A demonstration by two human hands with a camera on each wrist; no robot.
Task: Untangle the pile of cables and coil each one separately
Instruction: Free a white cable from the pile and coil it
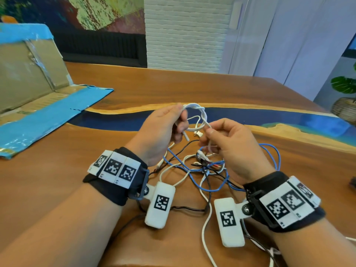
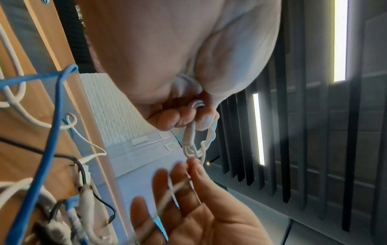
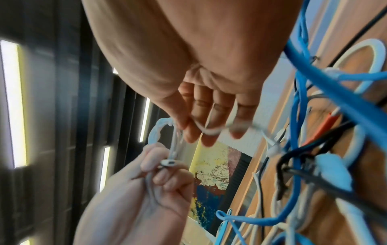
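My left hand (image 1: pixel 180 125) grips a small coil of white cable (image 1: pixel 200 112) above the table; its loose plug (image 1: pixel 185 136) sticks out below the fingers. My right hand (image 1: pixel 207 134) pinches the same cable's tail between thumb and forefinger, right beside the coil. In the left wrist view the coil (image 2: pixel 198 145) hangs from my left fingers (image 2: pixel 184 118), with the right hand (image 2: pixel 189 167) just below. The right wrist view shows the white strand (image 3: pixel 209 131) across my right fingers (image 3: pixel 206 137). The tangled pile (image 1: pixel 204 165) of blue, white and black cables lies under both hands.
A flattened cardboard sheet (image 1: pixel 36 78) edged with blue tape lies and leans at the left. The wooden table (image 1: pixel 92 170) has a blue resin band across it. A plant and a woven basket (image 1: pixel 344 110) stand past the right edge. A blue cable (image 1: pixel 277 155) loops out rightward.
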